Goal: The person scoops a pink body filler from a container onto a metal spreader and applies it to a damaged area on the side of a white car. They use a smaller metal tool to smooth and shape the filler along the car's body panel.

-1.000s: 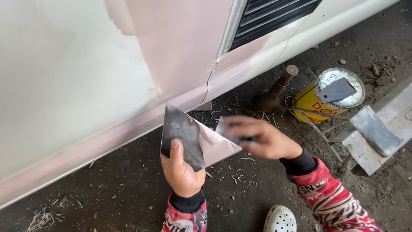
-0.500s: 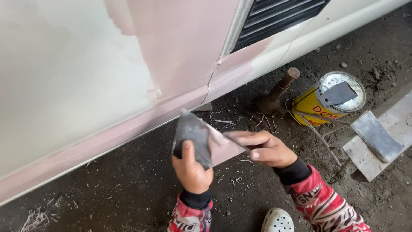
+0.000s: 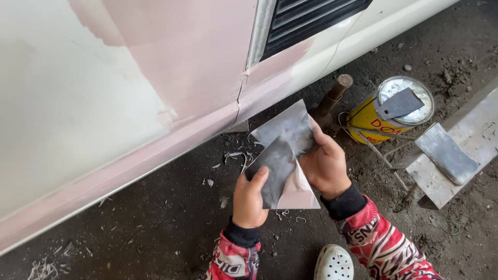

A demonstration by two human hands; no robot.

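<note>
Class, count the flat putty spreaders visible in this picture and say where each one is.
3: one in the left hand, one in the right hand, one atop the yellow can. Others may be hidden.

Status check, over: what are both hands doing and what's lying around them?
Left hand grips flat spreader. Right hand holds second spreader against it. Pink-filled body panel just ahead. Yellow can to the right, clear of both hands.

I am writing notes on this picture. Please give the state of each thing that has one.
left hand: grips the dark spreader
right hand: holds the grey-coated flat board
yellow can: lid on, a scraper lying on top
body panel: partly covered with pink filler
</note>
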